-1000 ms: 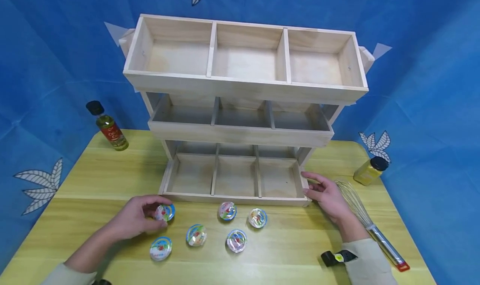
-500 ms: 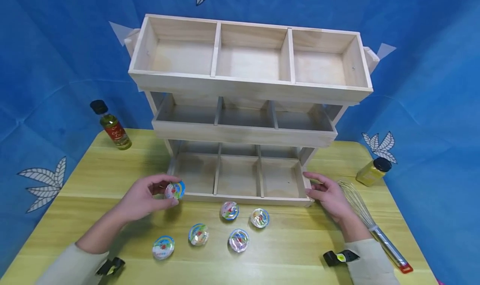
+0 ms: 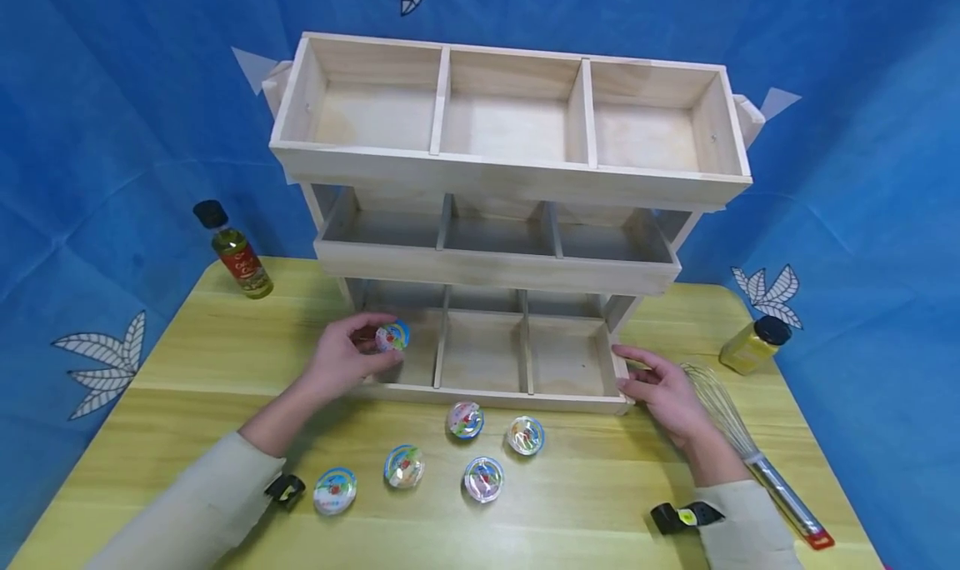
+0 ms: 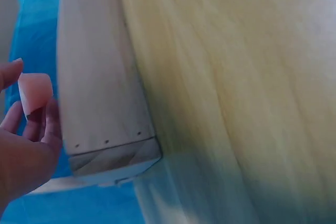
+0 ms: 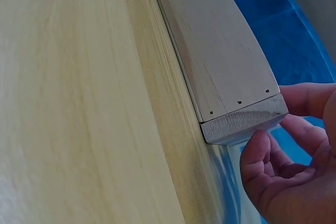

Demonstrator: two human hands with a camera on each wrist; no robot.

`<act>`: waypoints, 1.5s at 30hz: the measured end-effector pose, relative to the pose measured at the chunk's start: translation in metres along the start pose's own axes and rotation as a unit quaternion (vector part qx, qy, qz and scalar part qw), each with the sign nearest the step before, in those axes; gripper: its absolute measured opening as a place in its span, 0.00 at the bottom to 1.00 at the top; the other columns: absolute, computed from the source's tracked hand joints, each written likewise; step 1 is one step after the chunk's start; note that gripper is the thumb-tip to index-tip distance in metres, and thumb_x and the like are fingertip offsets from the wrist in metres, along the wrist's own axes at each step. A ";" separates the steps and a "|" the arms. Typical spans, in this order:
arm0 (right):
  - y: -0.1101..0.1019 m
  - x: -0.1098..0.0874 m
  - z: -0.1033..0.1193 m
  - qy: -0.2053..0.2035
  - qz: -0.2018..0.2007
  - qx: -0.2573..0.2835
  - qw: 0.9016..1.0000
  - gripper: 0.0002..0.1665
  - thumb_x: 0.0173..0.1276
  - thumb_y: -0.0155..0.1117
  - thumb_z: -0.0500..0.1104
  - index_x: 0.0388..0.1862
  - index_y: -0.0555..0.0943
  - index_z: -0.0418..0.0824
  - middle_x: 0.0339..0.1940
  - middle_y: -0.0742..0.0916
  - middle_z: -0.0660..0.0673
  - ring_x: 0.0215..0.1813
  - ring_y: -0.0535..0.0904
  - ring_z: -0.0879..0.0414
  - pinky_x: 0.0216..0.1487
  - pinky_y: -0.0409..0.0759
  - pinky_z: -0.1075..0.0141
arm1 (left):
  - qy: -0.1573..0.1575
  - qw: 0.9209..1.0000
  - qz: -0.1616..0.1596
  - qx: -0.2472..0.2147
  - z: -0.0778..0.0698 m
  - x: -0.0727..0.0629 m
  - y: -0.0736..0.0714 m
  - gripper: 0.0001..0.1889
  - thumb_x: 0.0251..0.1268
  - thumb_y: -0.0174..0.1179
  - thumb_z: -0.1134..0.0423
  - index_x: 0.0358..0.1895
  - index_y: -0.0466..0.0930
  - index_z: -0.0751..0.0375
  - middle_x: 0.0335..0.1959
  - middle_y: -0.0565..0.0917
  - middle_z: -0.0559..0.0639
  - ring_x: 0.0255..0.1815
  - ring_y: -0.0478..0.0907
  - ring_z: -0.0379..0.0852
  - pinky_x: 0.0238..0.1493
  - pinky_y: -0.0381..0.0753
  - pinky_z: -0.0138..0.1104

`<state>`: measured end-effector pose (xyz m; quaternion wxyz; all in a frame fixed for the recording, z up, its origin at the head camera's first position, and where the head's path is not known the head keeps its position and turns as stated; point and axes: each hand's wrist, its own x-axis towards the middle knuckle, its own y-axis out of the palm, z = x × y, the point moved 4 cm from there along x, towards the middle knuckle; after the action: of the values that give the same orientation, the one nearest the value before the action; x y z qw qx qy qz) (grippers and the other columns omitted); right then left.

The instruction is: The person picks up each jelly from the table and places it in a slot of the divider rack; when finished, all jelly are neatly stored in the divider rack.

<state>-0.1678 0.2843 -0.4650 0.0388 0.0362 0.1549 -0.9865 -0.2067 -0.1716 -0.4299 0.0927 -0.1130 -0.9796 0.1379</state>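
A small jelly cup [image 3: 392,336] with a printed blue-rimmed lid is pinched between the thumb and fingers of my left hand [image 3: 347,356]. This hand is over the left compartment of the lowest tier of a three-tier wooden rack [image 3: 487,399]. In the left wrist view, the cup [image 4: 35,93] shows its pale pink side beside the tier's front board. My right hand [image 3: 670,392] holds the right end of that tier, forefinger at the rim and thumb lower down. The right wrist view shows the thumb and forefinger around the board's corner [image 5: 244,119].
Several other jelly cups [image 3: 483,479] lie on the table in front of the rack. A whisk [image 3: 757,453] lies right of my right hand, with a yellow jar [image 3: 752,346] behind it. An oil bottle [image 3: 238,257] stands at the back left.
My left hand has lifted the jelly cup from the table and carried it forward and right, over the lowest tier's left compartment. The right hand keeps its place on the rack.
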 end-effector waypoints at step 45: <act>0.001 -0.001 0.001 0.001 -0.004 0.002 1.000 0.30 0.67 0.66 0.31 0.68 0.72 0.29 0.64 0.74 0.32 0.47 0.76 0.55 0.40 0.79 0.68 | -0.066 0.986 0.009 0.152 0.033 0.047 0.034 0.29 0.46 0.79 0.66 0.54 0.79 0.67 0.34 0.84 0.50 0.37 0.81 0.48 0.44 0.82 0.42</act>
<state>-0.1663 0.2833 -0.4640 0.0342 0.0370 0.1536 -0.9868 -0.2517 -0.1365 -0.4644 0.0424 -0.0970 -0.9501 0.2934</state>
